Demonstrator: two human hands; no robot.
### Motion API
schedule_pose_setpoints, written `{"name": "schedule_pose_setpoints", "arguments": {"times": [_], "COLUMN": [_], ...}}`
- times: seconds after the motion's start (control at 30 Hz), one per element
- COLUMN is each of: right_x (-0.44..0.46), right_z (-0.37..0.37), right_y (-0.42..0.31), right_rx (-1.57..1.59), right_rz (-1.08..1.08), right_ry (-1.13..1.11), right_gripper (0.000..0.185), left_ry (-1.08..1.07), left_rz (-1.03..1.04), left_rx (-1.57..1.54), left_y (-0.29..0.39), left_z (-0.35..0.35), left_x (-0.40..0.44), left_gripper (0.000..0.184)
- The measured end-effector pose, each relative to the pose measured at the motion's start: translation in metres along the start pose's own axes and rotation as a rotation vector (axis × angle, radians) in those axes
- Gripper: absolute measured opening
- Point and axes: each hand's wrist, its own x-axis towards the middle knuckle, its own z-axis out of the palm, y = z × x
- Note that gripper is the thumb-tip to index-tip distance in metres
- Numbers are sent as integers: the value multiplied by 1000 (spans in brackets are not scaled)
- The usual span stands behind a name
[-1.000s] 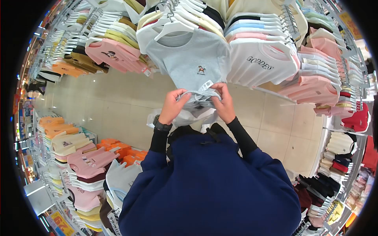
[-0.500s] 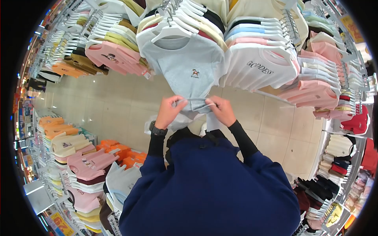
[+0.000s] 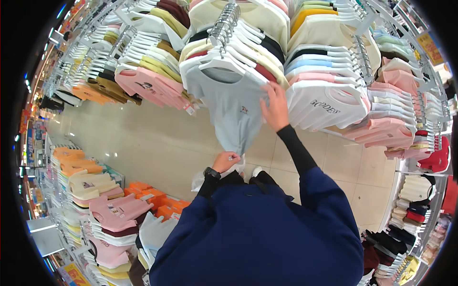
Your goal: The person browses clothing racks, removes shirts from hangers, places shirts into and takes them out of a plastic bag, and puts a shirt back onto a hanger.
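A light grey-blue T-shirt point(image 3: 229, 105) with a small printed figure on its chest hangs in front of me from a white hanger point(image 3: 222, 63). Low at its hem, my left hand point(image 3: 225, 162) is closed, pinching the fabric and drawing the shirt downward into a narrow point. Up by the shirt's sleeve, on the right side, my right hand point(image 3: 276, 108) rests with fingers stretched and thumb apart. Behind the grey shirt, more tops in cream, red and black hang on the same rail arm. A translucent plastic bag point(image 3: 202, 181) shows beside my left hand.
To the right hangs a white shirt with dark lettering point(image 3: 329, 107); pink shirts point(image 3: 150, 86) hang at left. Orange packages point(image 3: 162, 198) lie below left, near a rack of pink and cream tops point(image 3: 119, 209). Beige floor tiles point(image 3: 157, 133) run between the racks.
My right hand has left the hem and moved up to the shirt's right side. My left hand still holds the hem, now lower. The view has shifted.
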Motion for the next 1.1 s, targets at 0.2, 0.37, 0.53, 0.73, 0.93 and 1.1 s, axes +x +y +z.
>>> {"name": "schedule_pose_setpoints", "arguments": {"times": [0.2, 0.37, 0.53, 0.73, 0.93, 1.1], "right_x": [36, 45, 48, 50, 50, 57], "right_z": [42, 37, 57, 83, 99, 82], "right_y": [25, 0, 14, 23, 18, -21], "right_rx": [34, -84, -197, -318, -150, -247], "right_rz": [96, 31, 74, 153, 168, -51], "right_ry": [-240, -174, -214, -282, -315, -260], "right_gripper": [35, 47, 60, 63, 67, 60], "left_ry": [224, 329, 241, 97, 141, 95], "left_rz": [111, 3, 45, -3, 58, 144], "left_rx": [41, -441, -635, -883, -805, -813], "left_y": [8, 39, 84, 116, 134, 145], "left_z": [-89, -155, -182, -194, -199, -185], "left_x": [36, 76, 119, 161, 172, 194], "left_gripper": [19, 20, 33, 45, 46, 43]}}
